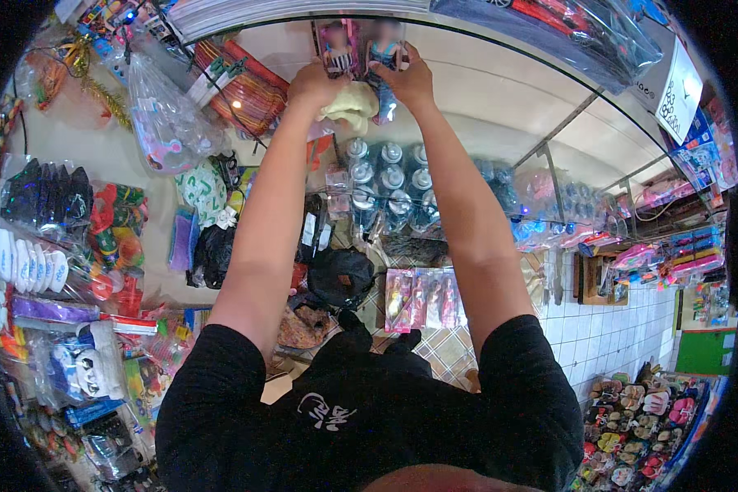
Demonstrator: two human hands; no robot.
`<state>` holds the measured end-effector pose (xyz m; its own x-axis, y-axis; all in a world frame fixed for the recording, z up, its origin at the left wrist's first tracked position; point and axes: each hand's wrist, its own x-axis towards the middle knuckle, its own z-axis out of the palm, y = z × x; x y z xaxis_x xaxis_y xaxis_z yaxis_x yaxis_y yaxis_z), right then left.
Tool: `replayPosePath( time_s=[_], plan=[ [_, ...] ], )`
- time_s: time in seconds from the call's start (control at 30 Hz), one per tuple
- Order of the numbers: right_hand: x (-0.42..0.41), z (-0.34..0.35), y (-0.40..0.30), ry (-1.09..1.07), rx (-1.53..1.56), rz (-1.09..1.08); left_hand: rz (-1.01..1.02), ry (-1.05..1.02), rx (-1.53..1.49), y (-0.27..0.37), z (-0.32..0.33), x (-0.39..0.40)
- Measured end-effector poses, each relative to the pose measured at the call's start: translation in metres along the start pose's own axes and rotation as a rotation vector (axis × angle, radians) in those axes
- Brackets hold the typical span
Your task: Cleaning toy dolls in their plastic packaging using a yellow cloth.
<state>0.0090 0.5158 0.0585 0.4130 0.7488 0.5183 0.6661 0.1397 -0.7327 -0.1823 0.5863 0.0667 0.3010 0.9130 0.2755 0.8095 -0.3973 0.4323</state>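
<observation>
Both arms reach up towards the top of the view. My left hand (321, 85) grips a pale yellow cloth (355, 109) just under a boxed doll (338, 56) in a striped top. Beside it my right hand (404, 77) is at the edge of a second packaged doll (384, 74) in a blue outfit, thumb across its front and fingers behind. Whether the two dolls share one package, I cannot tell. Below the hands, clear bottles with light caps (392, 175) stand in rows on a glass shelf. On the tiled floor lies a pink pack of dolls (421, 299).
A glass shelf edge (504, 44) curves across the top, with a wrapped toy car (566, 21) above. Bagged goods (166, 117) hang at the left. A black bag (341, 277) lies near the feet; a rack of sandals (639, 424) stands lower right.
</observation>
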Motion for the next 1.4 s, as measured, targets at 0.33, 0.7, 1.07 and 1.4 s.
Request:
replayPosePath(
  time_s=[0.33, 0.7, 1.07, 1.4],
  plan=[
    [0.004, -0.003, 0.009, -0.119, 0.020, -0.060, -0.069, 0.132, -0.102, -0.001, 0.004, -0.004],
    [0.004, 0.001, 0.013, -0.102, 0.066, -0.078, -0.076, 0.057, -0.126, 0.011, -0.002, -0.013],
    [-0.003, 0.006, 0.009, -0.074, 0.114, 0.022, -0.062, 0.157, -0.060, 0.007, 0.006, -0.018],
    [-0.132, -0.083, 0.007, 0.133, 0.075, -0.028, -0.069, 0.149, -0.478, 0.058, -0.009, -0.149]
  ],
)
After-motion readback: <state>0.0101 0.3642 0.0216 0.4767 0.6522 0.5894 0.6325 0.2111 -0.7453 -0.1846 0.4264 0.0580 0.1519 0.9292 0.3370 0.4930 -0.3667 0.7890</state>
